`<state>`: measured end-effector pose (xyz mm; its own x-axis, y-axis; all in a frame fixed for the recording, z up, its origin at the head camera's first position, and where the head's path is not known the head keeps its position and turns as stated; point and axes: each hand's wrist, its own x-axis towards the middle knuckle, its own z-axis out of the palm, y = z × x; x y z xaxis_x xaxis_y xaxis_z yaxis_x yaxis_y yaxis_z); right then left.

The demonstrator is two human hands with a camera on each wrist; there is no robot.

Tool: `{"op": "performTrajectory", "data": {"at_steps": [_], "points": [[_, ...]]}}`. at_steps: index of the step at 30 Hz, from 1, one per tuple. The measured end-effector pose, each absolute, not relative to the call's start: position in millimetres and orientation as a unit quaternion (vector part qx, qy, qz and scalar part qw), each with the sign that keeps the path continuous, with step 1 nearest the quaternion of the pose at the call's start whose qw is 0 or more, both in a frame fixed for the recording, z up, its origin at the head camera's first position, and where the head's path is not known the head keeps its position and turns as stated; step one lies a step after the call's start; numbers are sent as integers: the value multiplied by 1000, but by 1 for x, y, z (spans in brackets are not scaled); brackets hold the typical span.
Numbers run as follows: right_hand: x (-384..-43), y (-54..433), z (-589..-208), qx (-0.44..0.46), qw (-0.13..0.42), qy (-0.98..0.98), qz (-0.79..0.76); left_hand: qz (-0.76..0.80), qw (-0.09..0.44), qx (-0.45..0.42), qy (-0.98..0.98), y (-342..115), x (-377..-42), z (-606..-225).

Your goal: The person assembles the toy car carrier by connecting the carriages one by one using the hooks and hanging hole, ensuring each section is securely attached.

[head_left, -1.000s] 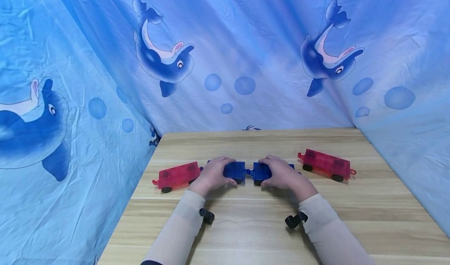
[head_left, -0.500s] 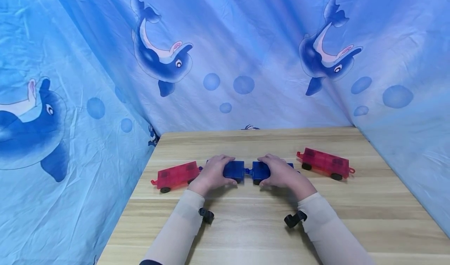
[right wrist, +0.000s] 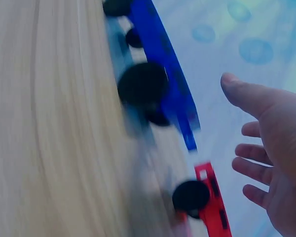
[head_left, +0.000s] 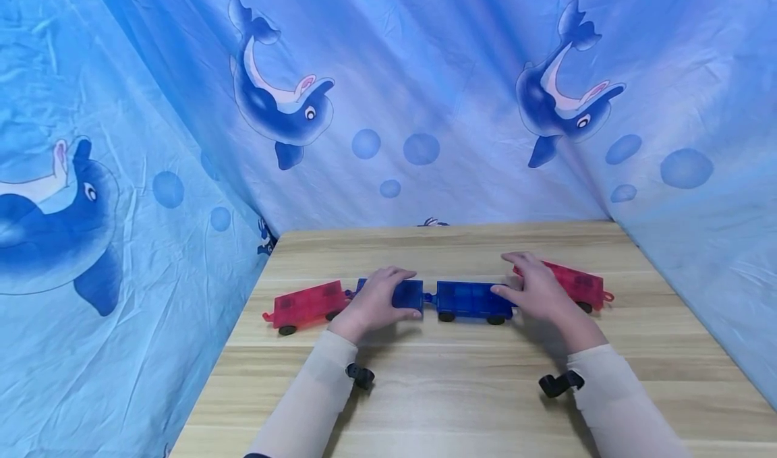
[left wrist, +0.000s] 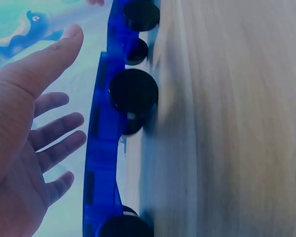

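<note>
On the table (head_left: 419,404): left red cart (head_left: 307,303), left blue cart (head_left: 408,294), right blue cart (head_left: 467,299) and right red cart (head_left: 577,282), end to end in a bent row.
Left hand (head_left: 376,299): right above the left blue cart, hiding a big part of it in the head view. Spread wide, with space between fingers and cart in the left wrist view.
Right hand (head_left: 543,293): above the gap between the right blue cart and the right red cart. Wide too, with the thumb away from the fingers, and clear of both carts in the right wrist view.
Blue carts: in the middle, in a straight line, joined by a small blue link (head_left: 429,297).
Left red cart: just beside the left blue cart, turned at a slant. Too small to tell if hooked on.
Right red cart: apart from the right blue cart, slanted too, partly under the right hand in the head view. With a little red ring (head_left: 609,297) at the far right end.
Wheels (head_left: 446,317): round and black, under the carts.
Sleeves (head_left: 306,394): pale and long, on both arms.
Black clips (head_left: 561,382): one at each wrist.
Cloth (head_left: 479,188): blue, hanging behind the table and at both sides, with dolphins (head_left: 279,104) and round bubbles (head_left: 421,149) on it.
</note>
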<state>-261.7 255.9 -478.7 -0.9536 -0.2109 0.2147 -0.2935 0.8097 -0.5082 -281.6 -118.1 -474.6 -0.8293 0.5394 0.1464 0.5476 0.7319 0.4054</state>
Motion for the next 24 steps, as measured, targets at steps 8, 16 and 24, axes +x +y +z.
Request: {"op": "performTrajectory", "data": {"at_steps": [8, 16, 24], "points": [[-258, 299, -485, 79, 113, -958, 251, -234, 17, -309, -921, -108, -279, -475], [-252, 327, -493, 41, 96, -966, 238, -229, 12, -323, -918, -91, -279, -475], [-253, 339, -501, 23, 68, -969, 236, -221, 8, -328, -918, -62, -281, -473]]}}
